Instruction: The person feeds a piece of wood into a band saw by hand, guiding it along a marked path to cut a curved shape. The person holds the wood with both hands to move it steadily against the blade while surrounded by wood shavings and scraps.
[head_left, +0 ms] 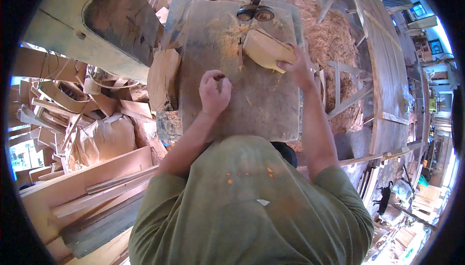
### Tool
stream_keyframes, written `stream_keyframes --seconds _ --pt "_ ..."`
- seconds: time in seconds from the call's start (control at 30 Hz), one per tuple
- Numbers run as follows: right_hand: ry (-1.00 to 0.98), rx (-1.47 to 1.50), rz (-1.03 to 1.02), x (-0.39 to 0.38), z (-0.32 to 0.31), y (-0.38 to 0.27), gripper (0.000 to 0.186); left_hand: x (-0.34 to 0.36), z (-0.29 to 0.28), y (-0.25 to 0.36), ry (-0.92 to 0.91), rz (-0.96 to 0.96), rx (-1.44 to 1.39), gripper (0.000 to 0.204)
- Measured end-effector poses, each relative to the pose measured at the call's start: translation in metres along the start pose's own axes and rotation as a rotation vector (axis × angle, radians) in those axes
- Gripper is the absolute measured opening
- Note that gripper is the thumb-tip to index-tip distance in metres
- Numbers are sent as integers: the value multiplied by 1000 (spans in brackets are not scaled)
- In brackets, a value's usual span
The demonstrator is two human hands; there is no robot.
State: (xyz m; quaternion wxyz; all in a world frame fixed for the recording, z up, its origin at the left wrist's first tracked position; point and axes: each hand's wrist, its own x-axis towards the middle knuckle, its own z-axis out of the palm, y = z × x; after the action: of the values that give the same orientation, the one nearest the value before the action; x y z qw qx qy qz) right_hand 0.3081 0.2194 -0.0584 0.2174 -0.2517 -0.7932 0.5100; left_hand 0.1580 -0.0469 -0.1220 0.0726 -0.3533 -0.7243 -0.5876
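Note:
At the right of the saw table [203, 120], my right hand [298, 66] grips a pale, curved-edged wood block [264, 47], its thumb on the near end. My left hand [214, 90] is left of the block with curled fingers; a small dark bit shows between thumb and forefinger, too small to name. Above the block is the saw's guide with round wheels [254, 13], near a streak of sawdust [227, 35]. Another thick wood piece [163, 78] rests at the table's left edge.
The machine's large frame [63, 13] fills the upper left. Piled offcuts [58, 115] and boards [104, 190] lie to my left. A sawdust heap [315, 28] and a wooden frame with a sheet panel [387, 86] stand right. A black animal [384, 197] is at lower right.

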Motion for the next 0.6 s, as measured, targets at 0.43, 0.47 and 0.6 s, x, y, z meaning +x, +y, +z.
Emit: stream_keyframes --seconds 0.43,0.47,0.6 --pt "412 -93 112 -82 45 -24 70 43 34 14 -444 36 407 30" --pt "396 -97 113 -84 45 -25 71 41 36 8 -443 39 410 30" --pt "408 -82 176 -89 45 -32 74 39 31 19 -339 110 391 25"
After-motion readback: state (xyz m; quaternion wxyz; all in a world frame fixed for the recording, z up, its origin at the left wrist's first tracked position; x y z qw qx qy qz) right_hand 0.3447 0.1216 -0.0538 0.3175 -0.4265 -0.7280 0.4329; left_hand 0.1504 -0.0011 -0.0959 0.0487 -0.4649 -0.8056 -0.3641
